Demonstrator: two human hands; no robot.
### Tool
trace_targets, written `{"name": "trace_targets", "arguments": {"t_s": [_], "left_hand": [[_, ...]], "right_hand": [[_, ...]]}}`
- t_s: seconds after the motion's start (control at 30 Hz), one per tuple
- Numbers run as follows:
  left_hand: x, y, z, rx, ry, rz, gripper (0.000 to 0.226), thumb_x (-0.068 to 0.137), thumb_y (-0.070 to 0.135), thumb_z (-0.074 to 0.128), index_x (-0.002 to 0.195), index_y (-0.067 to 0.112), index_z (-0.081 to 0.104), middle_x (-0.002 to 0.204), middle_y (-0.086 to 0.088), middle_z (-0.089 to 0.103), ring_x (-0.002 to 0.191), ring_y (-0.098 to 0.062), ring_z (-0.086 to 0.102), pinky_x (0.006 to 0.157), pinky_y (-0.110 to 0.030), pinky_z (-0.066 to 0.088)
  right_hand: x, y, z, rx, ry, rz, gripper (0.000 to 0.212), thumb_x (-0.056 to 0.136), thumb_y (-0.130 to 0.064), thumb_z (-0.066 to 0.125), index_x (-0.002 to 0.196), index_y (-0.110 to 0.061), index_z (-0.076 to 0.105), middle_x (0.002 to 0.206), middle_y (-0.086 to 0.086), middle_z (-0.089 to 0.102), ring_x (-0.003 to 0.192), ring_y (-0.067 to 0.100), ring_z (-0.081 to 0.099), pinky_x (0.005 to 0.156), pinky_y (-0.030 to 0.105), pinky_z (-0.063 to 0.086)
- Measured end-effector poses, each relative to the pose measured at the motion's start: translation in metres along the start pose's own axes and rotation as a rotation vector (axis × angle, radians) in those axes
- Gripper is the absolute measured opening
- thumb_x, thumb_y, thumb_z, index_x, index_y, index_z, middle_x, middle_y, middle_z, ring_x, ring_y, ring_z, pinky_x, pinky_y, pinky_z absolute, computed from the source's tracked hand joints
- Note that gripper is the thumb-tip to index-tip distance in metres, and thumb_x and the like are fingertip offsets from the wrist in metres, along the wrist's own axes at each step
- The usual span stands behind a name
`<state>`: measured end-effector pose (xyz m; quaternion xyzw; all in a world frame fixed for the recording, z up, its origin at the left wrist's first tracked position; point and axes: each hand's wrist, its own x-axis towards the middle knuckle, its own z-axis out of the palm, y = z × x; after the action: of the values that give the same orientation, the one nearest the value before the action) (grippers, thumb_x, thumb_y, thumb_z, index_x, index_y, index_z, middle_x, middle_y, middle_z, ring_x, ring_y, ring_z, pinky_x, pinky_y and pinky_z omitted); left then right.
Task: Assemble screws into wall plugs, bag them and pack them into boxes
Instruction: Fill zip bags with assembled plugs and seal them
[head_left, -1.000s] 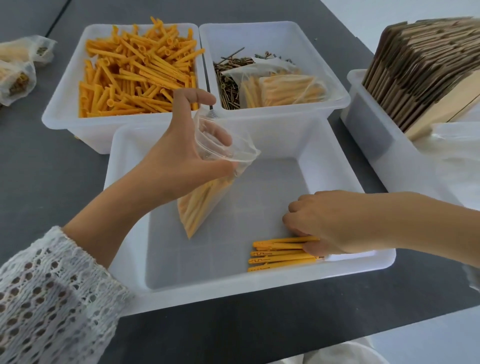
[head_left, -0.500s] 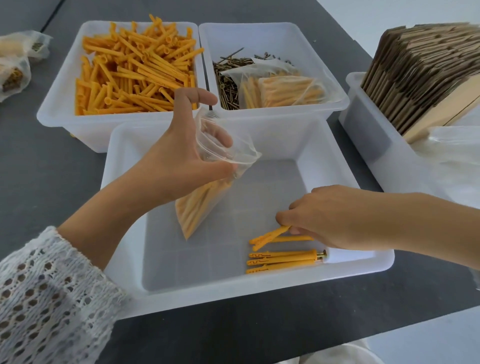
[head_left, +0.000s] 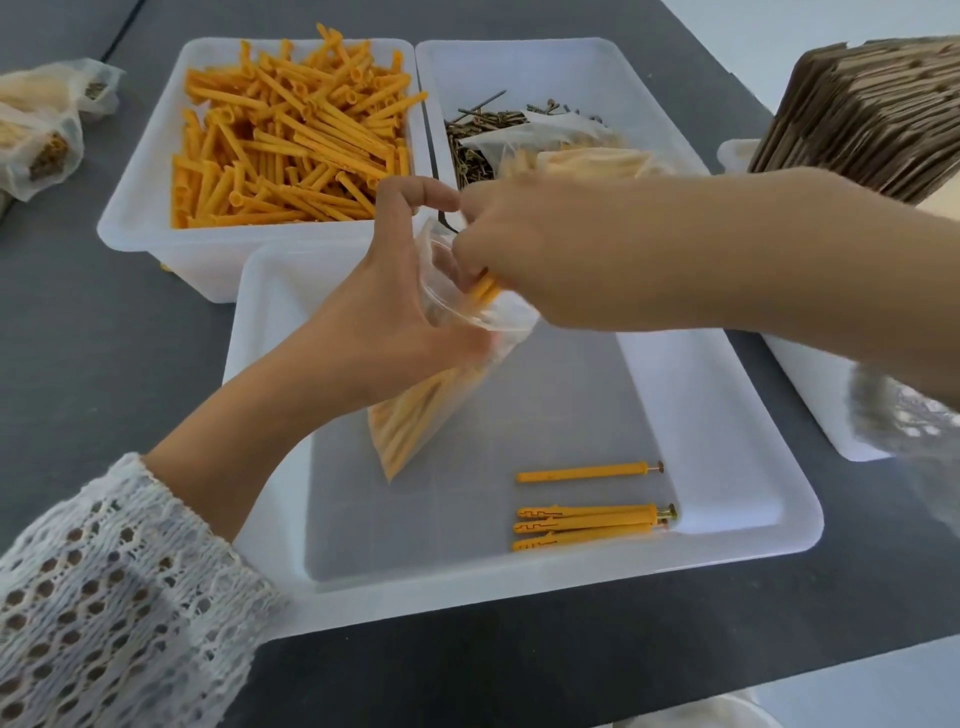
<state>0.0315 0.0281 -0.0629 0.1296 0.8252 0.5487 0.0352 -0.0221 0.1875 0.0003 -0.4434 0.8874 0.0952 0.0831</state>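
My left hand (head_left: 384, 317) grips the open mouth of a clear plastic bag (head_left: 415, 415) partly filled with orange wall plugs, held above the near white tray (head_left: 727, 467). My right hand (head_left: 524, 249) pinches a couple of orange plugs (head_left: 485, 291) and lowers them into the bag's mouth. Several assembled plugs with screws (head_left: 592, 519) lie on the tray floor at the front right, one (head_left: 587, 474) a little apart from the others.
Behind stand a tray of loose orange plugs (head_left: 291, 140) and a tray of screws (head_left: 483, 135) with filled bags (head_left: 587, 156) in it. A stack of flat cardboard boxes (head_left: 872, 114) sits in a bin at right. Filled bags (head_left: 41, 130) lie at far left.
My right hand lifted plugs off the tray floor and carried them up and left to the bag's mouth. The left hand kept the bag open in about the same place.
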Motion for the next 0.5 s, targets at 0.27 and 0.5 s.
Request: {"name": "trace_targets", "arguments": {"t_s": [0.27, 0.5], "left_hand": [[0.004, -0.002, 0.000, 0.010, 0.001, 0.013, 0.052, 0.083, 0.007, 0.065, 0.120, 0.032, 0.038, 0.088, -0.012, 0.063, 0.073, -0.032, 0.059, 0.065, -0.042, 0.053], [0.000, -0.008, 0.003, 0.355, -0.016, 0.056, 0.029, 0.092, 0.008, 0.054, 0.092, 0.035, 0.065, 0.090, 0.010, 0.057, 0.080, 0.005, 0.052, 0.068, -0.004, 0.036]], "right_hand": [[-0.069, 0.016, -0.007, 0.446, 0.283, 0.232, 0.031, 0.089, -0.013, 0.037, 0.096, -0.030, 0.062, 0.088, -0.020, 0.061, 0.081, -0.006, 0.059, 0.085, 0.040, 0.052], [-0.090, -0.015, 0.075, 0.092, -0.492, 0.075, 0.034, 0.094, -0.054, 0.050, 0.120, -0.036, 0.038, 0.107, -0.013, 0.040, 0.099, 0.013, 0.046, 0.080, 0.028, 0.040]]}}
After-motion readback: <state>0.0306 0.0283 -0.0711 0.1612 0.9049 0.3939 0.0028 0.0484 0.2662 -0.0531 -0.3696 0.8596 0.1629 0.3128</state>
